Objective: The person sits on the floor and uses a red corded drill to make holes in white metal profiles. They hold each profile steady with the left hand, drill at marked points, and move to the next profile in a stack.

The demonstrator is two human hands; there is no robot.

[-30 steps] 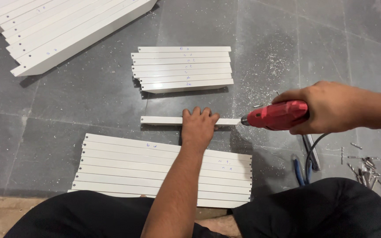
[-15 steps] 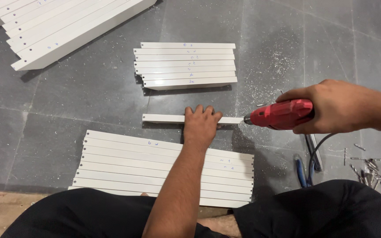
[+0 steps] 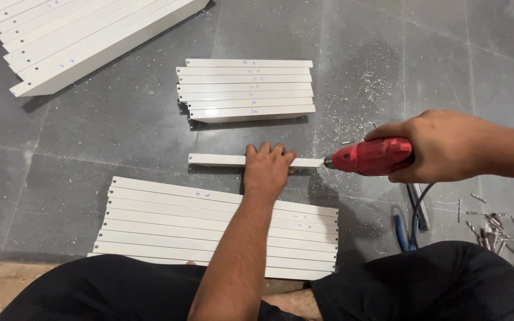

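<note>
Head view, person seated on the dark grey tiled floor (image 3: 120, 137).

Left hand (image 3: 267, 169) — flat, palm down, fingers spread open, pressing on a single short white rectangular strip (image 3: 216, 159) that lies alone on the floor between two stacks. Nothing gripped; the hand only pins the strip.

Right hand (image 3: 441, 145) — wrapped closed round the body of a red corded power drill (image 3: 371, 157), held level. The drill's tip meets the right end of the strip, just beside the left hand's fingertips.

Pale dust (image 3: 361, 95) is scattered on the floor above the drill.

Surroundings: a row of short white strips (image 3: 248, 89) beyond the pinned one; a wider row of longer white strips (image 3: 168, 223) near the knees, the left forearm crossing over it; long white boards (image 3: 78, 35) at upper left. A heap of metal screws (image 3: 495, 229) and a blue-handled tool (image 3: 401, 229) lie to the right, near the drill's dark cable (image 3: 416, 208).
</note>
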